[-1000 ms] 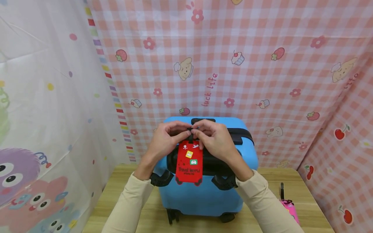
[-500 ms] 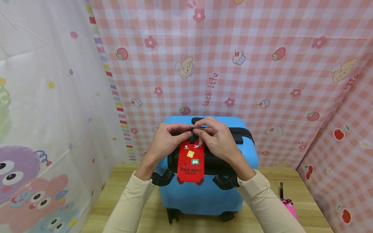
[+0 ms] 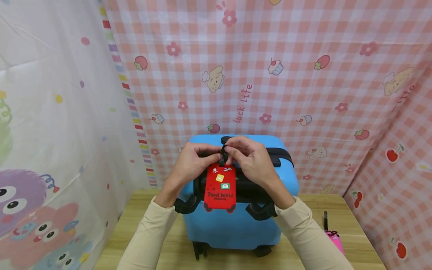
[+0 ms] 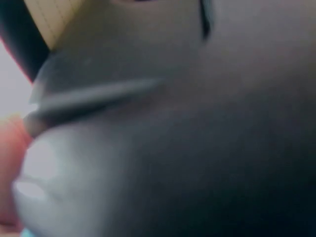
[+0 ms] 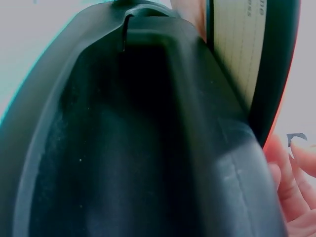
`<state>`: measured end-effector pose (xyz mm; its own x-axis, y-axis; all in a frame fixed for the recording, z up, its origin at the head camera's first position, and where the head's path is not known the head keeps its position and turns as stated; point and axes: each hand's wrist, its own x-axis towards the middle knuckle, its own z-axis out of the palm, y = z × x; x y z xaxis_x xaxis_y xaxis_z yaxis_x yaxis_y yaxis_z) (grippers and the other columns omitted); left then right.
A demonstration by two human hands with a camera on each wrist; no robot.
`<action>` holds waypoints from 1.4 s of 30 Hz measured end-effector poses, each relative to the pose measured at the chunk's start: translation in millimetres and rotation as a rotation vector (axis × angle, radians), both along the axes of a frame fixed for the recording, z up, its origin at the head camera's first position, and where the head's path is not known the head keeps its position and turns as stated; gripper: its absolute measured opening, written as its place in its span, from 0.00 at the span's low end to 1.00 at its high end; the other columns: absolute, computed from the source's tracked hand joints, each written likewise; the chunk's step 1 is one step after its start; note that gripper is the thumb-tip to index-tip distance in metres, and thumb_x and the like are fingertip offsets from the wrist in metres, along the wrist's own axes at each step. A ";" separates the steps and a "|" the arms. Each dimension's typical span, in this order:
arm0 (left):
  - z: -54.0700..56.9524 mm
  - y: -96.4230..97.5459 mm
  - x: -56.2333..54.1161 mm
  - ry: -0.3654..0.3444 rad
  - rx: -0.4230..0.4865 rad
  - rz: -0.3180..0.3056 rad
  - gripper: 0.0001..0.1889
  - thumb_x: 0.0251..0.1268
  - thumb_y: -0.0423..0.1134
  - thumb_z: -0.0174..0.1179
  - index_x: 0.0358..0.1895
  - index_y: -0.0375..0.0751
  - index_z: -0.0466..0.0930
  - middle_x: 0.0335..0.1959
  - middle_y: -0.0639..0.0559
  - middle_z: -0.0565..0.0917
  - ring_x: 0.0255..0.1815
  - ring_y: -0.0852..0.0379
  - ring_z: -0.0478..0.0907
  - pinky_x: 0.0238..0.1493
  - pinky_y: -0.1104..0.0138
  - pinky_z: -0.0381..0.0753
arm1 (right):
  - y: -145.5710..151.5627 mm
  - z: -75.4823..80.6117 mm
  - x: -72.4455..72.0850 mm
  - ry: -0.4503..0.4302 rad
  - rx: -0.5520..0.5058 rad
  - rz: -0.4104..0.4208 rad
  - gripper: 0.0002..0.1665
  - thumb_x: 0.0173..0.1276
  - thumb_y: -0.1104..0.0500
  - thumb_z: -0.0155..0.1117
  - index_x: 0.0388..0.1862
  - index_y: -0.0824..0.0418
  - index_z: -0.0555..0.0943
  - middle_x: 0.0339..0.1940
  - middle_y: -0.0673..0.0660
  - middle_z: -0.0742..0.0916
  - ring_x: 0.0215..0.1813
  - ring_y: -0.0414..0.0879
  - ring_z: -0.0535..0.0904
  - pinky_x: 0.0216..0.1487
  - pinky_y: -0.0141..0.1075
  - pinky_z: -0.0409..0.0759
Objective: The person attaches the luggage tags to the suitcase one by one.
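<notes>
A red luggage tag (image 3: 219,195) printed "Travel World" hangs in front of the black top handle (image 3: 249,187) of a blue suitcase (image 3: 233,228). Its black strap (image 3: 224,151) rises above the tag between my fingertips. My left hand (image 3: 191,162) pinches the strap from the left with thumb and forefinger. From the right, my right hand (image 3: 253,161) pinches it too, its fingertips close to the left thumb. The right wrist view shows the tag's lined card side (image 5: 237,49) beside the dark handle (image 5: 113,138). Blurred black plastic (image 4: 173,163) fills most of the left wrist view.
A pink tag (image 3: 335,242) with a black strap lies on the wooden table (image 3: 314,210) at the right. Behind the suitcase hangs a pink checked curtain (image 3: 290,93), and a white patterned curtain (image 3: 67,131) stands at the left.
The right fingers have shifted a little and more of the black strap shows upright between the fingertips. The tag has swayed slightly; the suitcase stays put.
</notes>
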<state>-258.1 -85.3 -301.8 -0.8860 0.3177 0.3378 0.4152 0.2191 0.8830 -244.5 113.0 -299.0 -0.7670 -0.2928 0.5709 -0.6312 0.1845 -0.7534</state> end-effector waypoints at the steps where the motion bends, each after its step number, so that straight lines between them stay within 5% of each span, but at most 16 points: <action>1: 0.7 -0.1 0.2 -0.005 -0.009 0.001 0.12 0.65 0.35 0.66 0.50 0.39 0.88 0.45 0.45 0.89 0.41 0.53 0.86 0.43 0.61 0.86 | 0.3 0.0 -0.1 -0.002 -0.004 -0.004 0.07 0.73 0.62 0.60 0.46 0.62 0.82 0.31 0.58 0.86 0.28 0.46 0.81 0.34 0.36 0.81; 6: 1.4 0.6 0.1 -0.006 -0.020 -0.001 0.12 0.65 0.34 0.66 0.50 0.39 0.88 0.44 0.45 0.89 0.40 0.53 0.86 0.42 0.62 0.86 | 2.2 0.5 -0.7 -0.020 -0.012 -0.010 0.07 0.74 0.60 0.60 0.46 0.60 0.82 0.24 0.59 0.83 0.24 0.48 0.76 0.25 0.35 0.71; 15: 1.0 -0.4 0.9 -0.014 -0.045 -0.003 0.12 0.64 0.36 0.67 0.50 0.42 0.88 0.44 0.49 0.89 0.40 0.55 0.85 0.42 0.63 0.85 | 4.6 0.0 0.4 -0.034 -0.031 0.004 0.06 0.74 0.60 0.60 0.45 0.60 0.82 0.19 0.58 0.76 0.21 0.47 0.68 0.24 0.35 0.69; 23: -2.0 0.5 1.4 -0.014 -0.090 0.016 0.13 0.65 0.39 0.66 0.52 0.44 0.85 0.46 0.52 0.88 0.44 0.57 0.85 0.47 0.63 0.84 | 2.2 -1.0 0.2 -0.043 -0.023 -0.024 0.06 0.73 0.60 0.61 0.45 0.61 0.81 0.20 0.60 0.78 0.20 0.46 0.68 0.23 0.35 0.68; 30: -0.9 -4.8 -0.1 0.010 -0.103 0.003 0.15 0.64 0.38 0.67 0.53 0.43 0.84 0.48 0.51 0.87 0.47 0.56 0.84 0.50 0.61 0.83 | -4.8 3.2 0.2 -0.043 -0.046 -0.017 0.11 0.72 0.63 0.62 0.51 0.64 0.76 0.34 0.60 0.88 0.22 0.47 0.70 0.26 0.34 0.69; 37: -2.2 -8.6 0.0 -0.001 -0.092 -0.033 0.15 0.63 0.37 0.68 0.53 0.43 0.83 0.46 0.50 0.86 0.45 0.54 0.83 0.50 0.60 0.83 | -6.2 5.5 1.9 -0.075 0.005 0.001 0.14 0.72 0.63 0.62 0.53 0.65 0.73 0.32 0.58 0.88 0.21 0.47 0.69 0.24 0.35 0.69; 42: -3.2 -7.2 0.1 0.005 -0.059 -0.064 0.13 0.63 0.36 0.68 0.51 0.43 0.84 0.43 0.49 0.86 0.43 0.53 0.84 0.48 0.59 0.83 | -5.5 11.4 0.9 -0.099 0.081 -0.036 0.10 0.71 0.58 0.65 0.45 0.60 0.77 0.30 0.53 0.89 0.27 0.47 0.77 0.31 0.38 0.74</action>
<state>-258.1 -92.5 -305.0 -0.8619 0.3929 0.3206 0.4339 0.2440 0.8673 -243.6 107.5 -287.6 -0.8293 -0.3065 0.4672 -0.5463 0.2687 -0.7933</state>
